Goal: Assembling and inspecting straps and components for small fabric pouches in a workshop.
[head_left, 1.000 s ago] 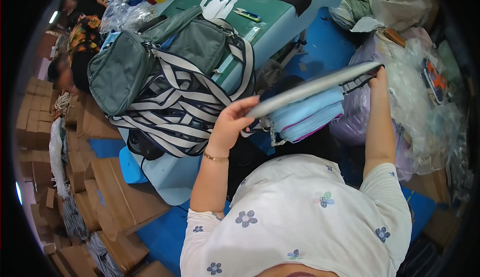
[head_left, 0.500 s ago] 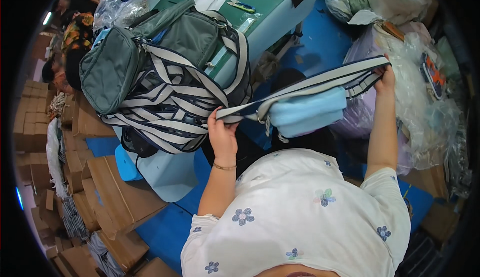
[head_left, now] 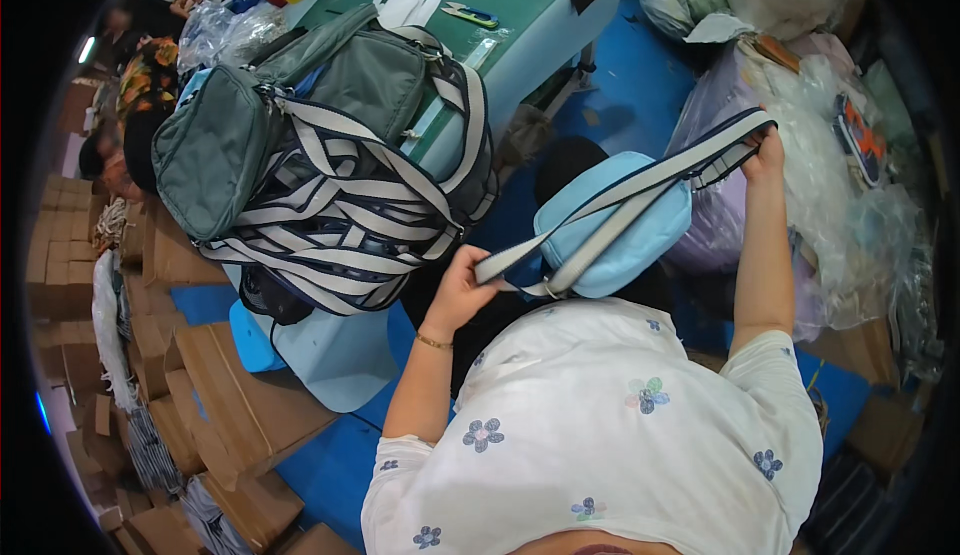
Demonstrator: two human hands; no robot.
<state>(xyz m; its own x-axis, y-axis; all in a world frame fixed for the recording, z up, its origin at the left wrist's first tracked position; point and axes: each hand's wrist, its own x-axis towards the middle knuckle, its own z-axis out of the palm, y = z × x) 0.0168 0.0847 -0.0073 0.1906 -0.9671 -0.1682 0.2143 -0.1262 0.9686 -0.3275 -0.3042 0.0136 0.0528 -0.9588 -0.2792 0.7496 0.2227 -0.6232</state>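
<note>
My left hand grips one end of a grey webbing strap with dark edges. My right hand holds the strap's other end, stretched out to the right. A light blue bag hangs from the strap between my hands, above my lap. To the left a pile of green bags with many striped straps rests on the edge of a green table.
Flat cardboard boxes are stacked at lower left on a blue floor. Clear plastic bags lie heaped at right. White gloves and small tools lie on the table. Other people sit at far upper left.
My left hand has dropped lower and nearer my body with the strap end. The blue bag has swung down and now hangs in full view between my hands.
</note>
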